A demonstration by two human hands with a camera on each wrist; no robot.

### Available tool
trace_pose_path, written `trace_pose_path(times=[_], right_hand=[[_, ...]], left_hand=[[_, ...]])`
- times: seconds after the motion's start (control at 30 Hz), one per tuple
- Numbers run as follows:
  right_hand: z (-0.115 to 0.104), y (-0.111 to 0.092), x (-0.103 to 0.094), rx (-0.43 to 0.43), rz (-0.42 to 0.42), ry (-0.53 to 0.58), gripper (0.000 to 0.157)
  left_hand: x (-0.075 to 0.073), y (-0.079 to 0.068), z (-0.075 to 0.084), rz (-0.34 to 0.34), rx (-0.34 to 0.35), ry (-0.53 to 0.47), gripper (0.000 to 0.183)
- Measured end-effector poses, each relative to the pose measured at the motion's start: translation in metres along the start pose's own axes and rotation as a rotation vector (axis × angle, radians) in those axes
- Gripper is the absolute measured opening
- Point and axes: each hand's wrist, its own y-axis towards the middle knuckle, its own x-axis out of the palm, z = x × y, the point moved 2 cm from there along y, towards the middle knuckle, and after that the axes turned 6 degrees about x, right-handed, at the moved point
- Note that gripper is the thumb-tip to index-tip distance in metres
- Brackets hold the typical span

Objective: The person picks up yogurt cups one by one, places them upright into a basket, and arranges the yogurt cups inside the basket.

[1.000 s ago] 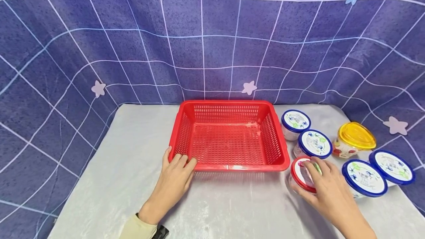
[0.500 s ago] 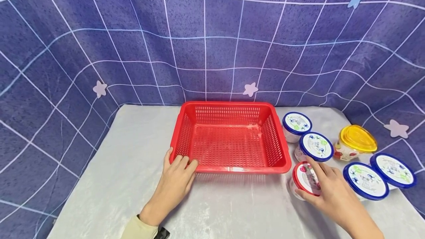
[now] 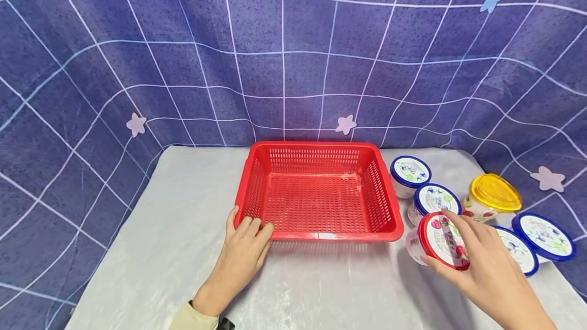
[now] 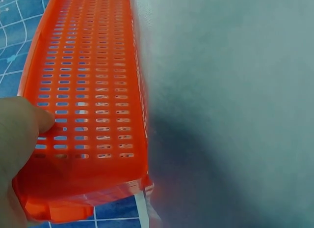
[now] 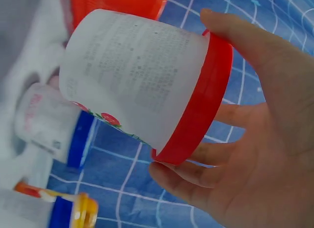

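My right hand point(image 3: 490, 269) grips a red-lidded plastic tub point(image 3: 442, 241) by the lid's edge, with thumb and fingers on opposite sides. The tub is tilted and looks raised off the table; in the right wrist view its white printed side point(image 5: 132, 66) shows under the red lid point(image 5: 201, 105). My left hand point(image 3: 245, 248) holds the front left corner of a red perforated basket point(image 3: 348, 237), its fingers hooked over the rim. The left wrist view shows the thumb point(image 4: 44, 121) against the basket's slotted outer wall point(image 4: 93, 95). Nothing lies inside the basket.
Two blue-lidded tubs point(image 3: 410, 171) stand right of the basket. Farther right are a yellow-lidded tub point(image 3: 494, 192) and two more blue-lidded tubs point(image 3: 544, 237), one partly behind my right hand. A blue gridded curtain point(image 3: 302, 75) hangs behind the grey-white tabletop point(image 3: 183, 202).
My right hand has tilted the red-lidded tub and lifted it, moving slightly right; it now overlaps the nearer blue-lidded tub in view. My left hand stays on the basket rim.
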Motion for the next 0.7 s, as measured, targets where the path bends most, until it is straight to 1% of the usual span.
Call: trace_pose_path(times=[0.1,0.2,0.33,0.43,0.57,0.7], right_hand=[[-0.007,0.005,-0.006,-0.040,0.039,0.024,0.100],[-0.014,0.013,-0.013,-0.065,0.068,0.018,0.100],[-0.024,0.021,-0.021,-0.061,0.083,-0.007,0.100],[-0.031,0.025,-0.023,-0.072,0.091,0.004,0.099],[-0.041,0.031,-0.022,-0.137,0.107,0.054,0.097],[-0.047,0.040,-0.019,-0.201,0.100,0.067,0.098]], left_hand=[[0.000,-0.002,0.000,0.006,-0.005,-0.003,0.020],[0.000,-0.002,0.001,0.003,-0.008,-0.007,0.017],[0.000,0.000,0.001,0.012,-0.001,-0.009,0.015],[0.000,-0.001,0.001,0.024,0.000,-0.010,0.015],[0.001,-0.001,0.000,0.023,-0.002,-0.011,0.014],[0.001,-0.001,0.001,0.016,-0.007,-0.010,0.014]])
